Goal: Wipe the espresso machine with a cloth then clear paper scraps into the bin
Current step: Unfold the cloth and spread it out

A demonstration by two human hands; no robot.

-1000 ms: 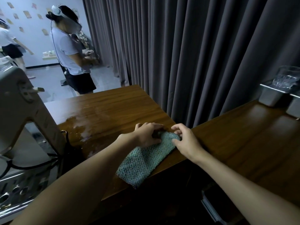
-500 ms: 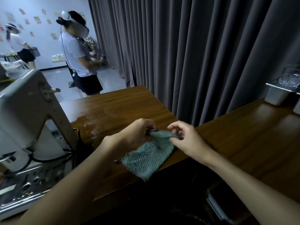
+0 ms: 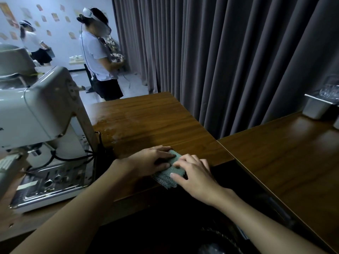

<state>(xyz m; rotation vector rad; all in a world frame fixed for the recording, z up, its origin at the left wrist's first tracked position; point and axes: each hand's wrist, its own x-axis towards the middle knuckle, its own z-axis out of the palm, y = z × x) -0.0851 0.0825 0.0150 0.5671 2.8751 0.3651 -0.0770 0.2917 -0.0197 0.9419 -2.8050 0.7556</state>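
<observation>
A green knitted cloth [image 3: 168, 176] lies folded at the near edge of the wooden counter [image 3: 146, 121], partly hanging over it. My left hand [image 3: 152, 160] lies flat on the cloth's left part, fingers straight. My right hand [image 3: 192, 171] presses on its right part with fingers spread, the thumb on the cloth's near side. The white espresso machine [image 3: 42, 114] stands at the left of the counter with its metal drip tray [image 3: 51, 184] below. No paper scraps or bin can be made out.
Grey curtains [image 3: 220, 61] hang behind the counter. A second wooden counter [image 3: 286, 153] runs on the right, with a metal tray of glasses [image 3: 319, 105] at its far end. Two people [image 3: 99, 52] stand in the background left. A dark gap lies below my arms.
Both hands had lifted and pinched the cloth's far edge; now the cloth is folded smaller and both hands press flat on it. The view has shifted, showing more of the espresso machine.
</observation>
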